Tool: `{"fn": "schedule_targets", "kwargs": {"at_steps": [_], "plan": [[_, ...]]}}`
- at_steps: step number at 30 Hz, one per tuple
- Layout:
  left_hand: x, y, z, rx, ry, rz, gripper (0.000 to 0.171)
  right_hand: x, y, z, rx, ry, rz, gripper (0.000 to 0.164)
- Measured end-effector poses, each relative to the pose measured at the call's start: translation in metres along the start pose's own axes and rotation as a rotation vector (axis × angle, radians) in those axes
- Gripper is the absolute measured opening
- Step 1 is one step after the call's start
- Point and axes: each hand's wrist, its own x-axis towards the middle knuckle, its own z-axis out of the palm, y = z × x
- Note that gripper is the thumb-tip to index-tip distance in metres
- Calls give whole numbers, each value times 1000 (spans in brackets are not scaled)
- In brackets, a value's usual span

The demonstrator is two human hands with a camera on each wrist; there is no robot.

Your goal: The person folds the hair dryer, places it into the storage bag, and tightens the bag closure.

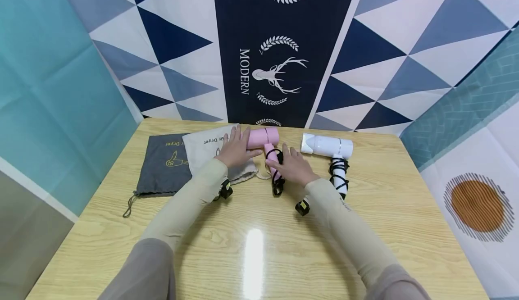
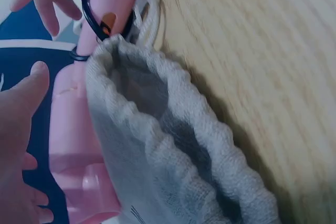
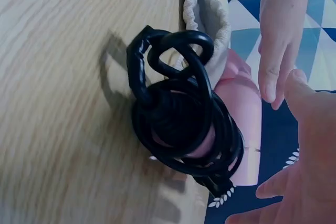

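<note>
A pink hair dryer [image 1: 265, 136] lies at the back of the table, its handle pointing toward me. Black cord [image 3: 197, 72] is wound around that handle. To its left lies a pale drawstring pouch [image 1: 202, 140] printed "Hair Dryer"; the left wrist view shows its gathered mouth gaping beside the dryer. My left hand [image 1: 236, 149] is over the pouch and the nozzle end of the dryer, fingers spread. On the other side, my right hand [image 1: 293, 167] hovers by the corded handle, its fingers extended and apart. Both palms show nothing held.
A white hair dryer [image 1: 328, 146] with black cord around its handle lies to the right. A dark grey drawstring pouch [image 1: 162, 162] lies at the left, partly under the pale one. Patterned fabric [image 1: 178, 34] hangs behind the wooden table [image 1: 219, 255].
</note>
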Motion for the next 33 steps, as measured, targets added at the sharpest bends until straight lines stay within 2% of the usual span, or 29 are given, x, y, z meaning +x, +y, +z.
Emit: {"fn": "schedule_targets", "kwargs": {"at_steps": [5, 11, 19, 24, 33], "plan": [[9, -3, 1, -15, -3, 11, 94, 4, -3, 3, 32, -28, 30, 100], [19, -5, 4, 1, 2, 20, 94, 11, -4, 12, 31, -25, 65, 99], [25, -7, 10, 34, 2, -17, 94, 15, -5, 25, 29, 14, 83, 102], [30, -10, 14, 78, 38, 5, 88, 17, -7, 31, 8, 31, 79, 103], [39, -15, 19, 112, 86, 26, 81, 22, -10, 34, 38, 25, 117, 92]]}}
